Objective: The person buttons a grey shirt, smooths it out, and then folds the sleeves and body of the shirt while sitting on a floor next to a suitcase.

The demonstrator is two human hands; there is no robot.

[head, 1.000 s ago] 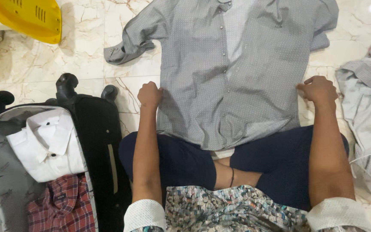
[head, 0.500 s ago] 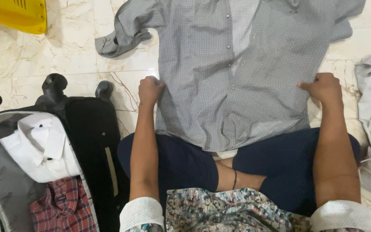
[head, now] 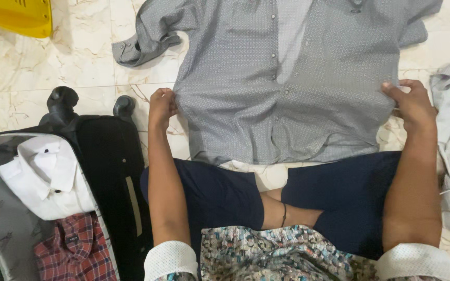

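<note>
The grey dotted shirt [head: 287, 78] lies front-up on the marble floor [head: 79, 78], its hem just clear of the person's crossed legs, with the left hand [head: 161, 106] pinching its left side seam and the right hand [head: 412, 101] pinching the opposite seam. An uneven pull could skew the body and crease the button placket. The loose left sleeve [head: 147, 39], bunched near the cuff, may fold in crooked.

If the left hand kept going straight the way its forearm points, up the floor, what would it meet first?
Probably the grey shirt's loose left sleeve lying on the marble floor; the left hand already grips the shirt's side edge.
</note>
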